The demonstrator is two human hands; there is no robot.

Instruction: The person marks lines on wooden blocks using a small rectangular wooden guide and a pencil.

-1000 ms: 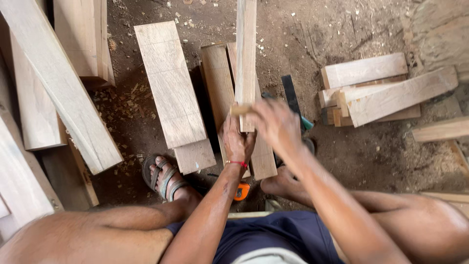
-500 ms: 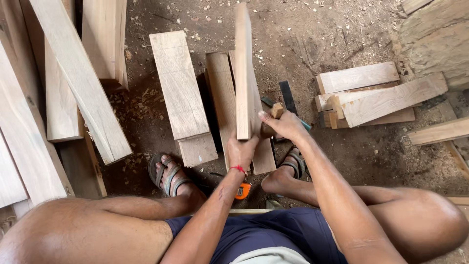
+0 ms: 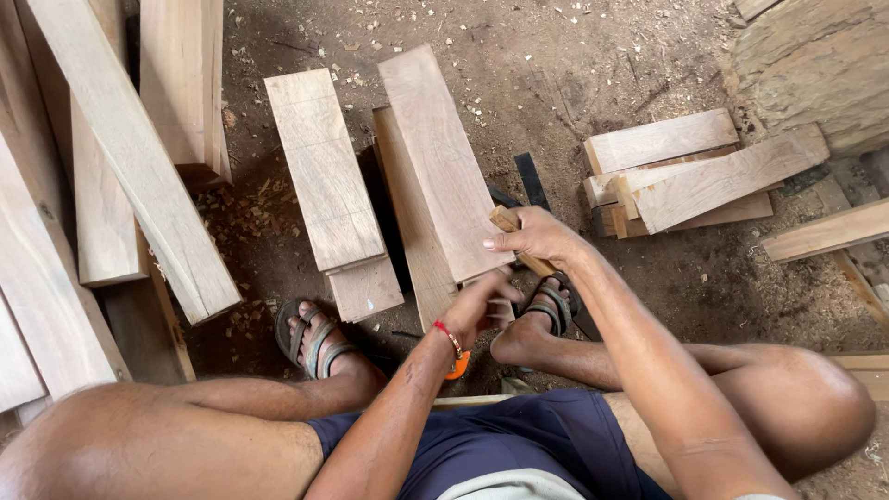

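I sit low, with my knees wide apart and my dark blue shorts [image 3: 519, 444] at the bottom edge of the view. Just in front of the shorts, an orange tape measure [image 3: 457, 365] lies on the dirt floor [image 3: 704, 278], mostly hidden under my left wrist. My left foot in a grey sandal [image 3: 315, 341] stands on the floor to the left, and my right foot in a similar sandal [image 3: 548, 310] stands to the right.

My left hand [image 3: 480, 306] hangs loosely open, just beside the near end of the plank [image 3: 443, 162]; the fingers are half curled and blurred, and they hold nothing. I cannot tell if they touch the wood. My right hand [image 3: 535, 237] is closed around a short wooden stick [image 3: 507, 222], whose light end comes out beside my thumb at the right edge of the plank.

The plank lies flat with its wide face up, on top of another board [image 3: 412, 241], and it runs away from me toward the top of the view. Left of it lies a second wide board [image 3: 319, 167], resting over a shorter piece [image 3: 366, 289]. At the far left, long boards [image 3: 120, 157] lean in a row. To the right, well apart from my hands, a small pile of short wood pieces [image 3: 694, 176] lies on the floor. A dark flat tool [image 3: 531, 181] lies just behind my right hand.
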